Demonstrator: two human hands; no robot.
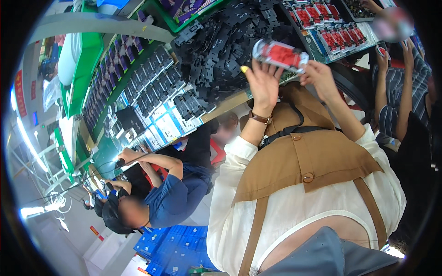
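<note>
A toy car body (pixel 283 56), red inside with a pale silvery shell, is held up at the front edge of the bench. My left hand (pixel 264 87) is palm up under its left end, the car lying across the fingers. The thumb stands out to the side with a yellow cover on its tip. Fingertips of that hand are hidden behind the car. My right hand (pixel 318 79) pinches the car's right end between thumb and fingers. Just beyond, a large heap of black plastic parts (pixel 221 50) covers the bench.
Rows of red toy car bodies (pixel 340 37) stand at the right. Black chassis parts (pixel 154 85) fill trays at the left, near a green bin (pixel 172 23). Co-workers sit on both sides, one in a blue shirt (pixel 184 195), another in stripes (pixel 396 89). Blue crates (pixel 177 246) lie behind.
</note>
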